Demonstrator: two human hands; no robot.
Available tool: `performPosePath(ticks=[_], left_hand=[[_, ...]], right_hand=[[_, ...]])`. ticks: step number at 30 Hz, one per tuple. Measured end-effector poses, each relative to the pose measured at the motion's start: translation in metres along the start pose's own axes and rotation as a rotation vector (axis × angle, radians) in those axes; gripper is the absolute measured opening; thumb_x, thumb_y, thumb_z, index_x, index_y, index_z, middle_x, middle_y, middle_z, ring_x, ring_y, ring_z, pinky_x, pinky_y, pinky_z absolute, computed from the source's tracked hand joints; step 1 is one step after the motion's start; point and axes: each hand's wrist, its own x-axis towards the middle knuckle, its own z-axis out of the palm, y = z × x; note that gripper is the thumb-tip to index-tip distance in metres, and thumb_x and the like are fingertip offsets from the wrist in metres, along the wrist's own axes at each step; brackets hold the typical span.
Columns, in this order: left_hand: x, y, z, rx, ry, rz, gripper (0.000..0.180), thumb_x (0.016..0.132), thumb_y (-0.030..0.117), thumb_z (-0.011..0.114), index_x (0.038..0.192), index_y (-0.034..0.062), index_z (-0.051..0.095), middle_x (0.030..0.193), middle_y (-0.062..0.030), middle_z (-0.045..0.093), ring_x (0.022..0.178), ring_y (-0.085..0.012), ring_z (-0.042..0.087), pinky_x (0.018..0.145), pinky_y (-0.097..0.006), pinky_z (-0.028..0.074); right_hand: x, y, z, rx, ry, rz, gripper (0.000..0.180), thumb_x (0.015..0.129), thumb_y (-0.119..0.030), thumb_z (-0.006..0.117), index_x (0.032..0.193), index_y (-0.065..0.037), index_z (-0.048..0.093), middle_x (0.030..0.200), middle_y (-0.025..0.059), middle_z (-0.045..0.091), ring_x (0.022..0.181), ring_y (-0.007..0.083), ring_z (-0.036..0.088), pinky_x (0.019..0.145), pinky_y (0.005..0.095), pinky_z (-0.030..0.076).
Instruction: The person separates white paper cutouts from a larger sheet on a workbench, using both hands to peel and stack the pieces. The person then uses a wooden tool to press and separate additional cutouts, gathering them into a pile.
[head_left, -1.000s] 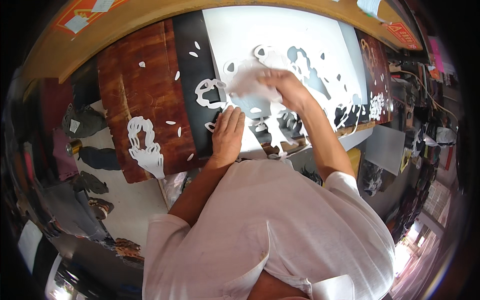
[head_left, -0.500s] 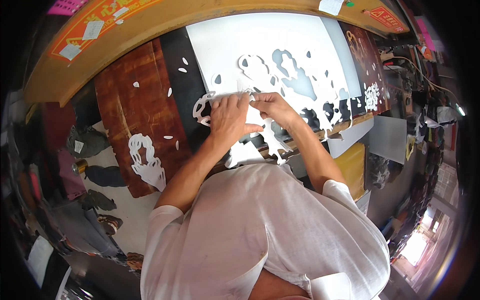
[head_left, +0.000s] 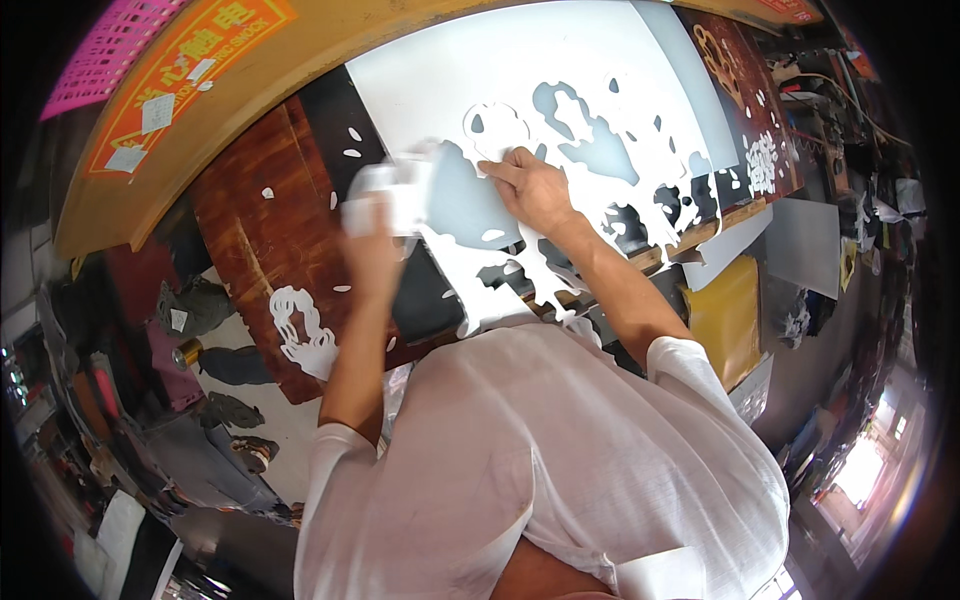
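My left hand (head_left: 372, 232), smeared by motion, holds a white cut-out piece (head_left: 402, 185) above the black strip of the table. My right hand (head_left: 540, 193) is over the large white sheet (head_left: 440, 75), fingers curled and the index finger and thumb at the edge of a cut opening. Through that opening shows a pale grey-blue sheet (head_left: 470, 205) underneath. Several cut shapes and holes run along the near side of the white sheet, where thin leftover strips (head_left: 545, 285) hang over the table edge. Which fingers grip the left piece is blurred.
Another white cut-out (head_left: 300, 330) lies on the reddish-brown board (head_left: 250, 215) at left, among small white scraps. More scraps (head_left: 762, 165) are heaped at far right. A yellow machine beam (head_left: 290, 75) arches across the back. A yellow panel (head_left: 725, 320) stands below the table's right side.
My left hand has moved left and lifted a white cut-out piece off the sheet, baring the grey-blue layer. My right hand stays near the same spot on the sheet. The view has shifted slightly.
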Motion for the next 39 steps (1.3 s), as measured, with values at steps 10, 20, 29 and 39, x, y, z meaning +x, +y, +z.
performPosePath(ticks=[10, 20, 29, 39], left_hand=[[-0.017, -0.016, -0.034, -0.350, 0.149, -0.254, 0.045, 0.106, 0.037, 0.067, 0.126, -0.0023, 0.071, 0.105, -0.0087, 0.073, 0.098, -0.0144, 0.066, 0.089, -0.033, 0.053], [-0.048, 0.012, -0.003, 0.312, -0.353, 0.524, 0.043, 0.090, -0.003, 0.067, 0.132, 0.0065, 0.069, 0.115, -0.0167, 0.067, 0.108, -0.0382, 0.067, 0.096, -0.045, 0.053], [0.070, 0.010, -0.044, -0.188, -0.721, -0.113, 0.038, 0.098, 0.012, 0.060, 0.132, 0.0012, 0.072, 0.115, -0.0068, 0.075, 0.100, -0.0137, 0.068, 0.088, -0.030, 0.055], [0.073, -0.024, 0.045, 0.839, -0.267, 0.469, 0.055, 0.096, 0.006, 0.055, 0.150, 0.0186, 0.054, 0.112, -0.0191, 0.063, 0.088, -0.0375, 0.074, 0.073, -0.048, 0.061]], right_hand=[[0.020, -0.012, -0.024, 0.032, -0.169, 0.050, 0.028, 0.096, -0.025, 0.072, 0.122, -0.018, 0.079, 0.093, 0.0031, 0.069, 0.070, 0.0197, 0.067, 0.066, 0.0337, 0.057], [0.119, -0.059, -0.011, 0.273, -0.573, 0.251, 0.042, 0.099, -0.042, 0.065, 0.105, -0.004, 0.081, 0.086, 0.0196, 0.077, 0.077, 0.0348, 0.073, 0.075, 0.0424, 0.058], [0.051, -0.039, 0.016, 0.231, 0.096, -0.270, 0.019, 0.098, -0.017, 0.071, 0.105, -0.002, 0.080, 0.103, 0.0143, 0.078, 0.096, 0.0355, 0.073, 0.090, 0.0438, 0.059], [-0.085, -0.050, -0.078, 0.544, -0.170, -0.132, 0.015, 0.096, -0.003, 0.072, 0.109, -0.005, 0.081, 0.102, 0.0075, 0.069, 0.100, 0.0222, 0.064, 0.087, 0.0362, 0.053]])
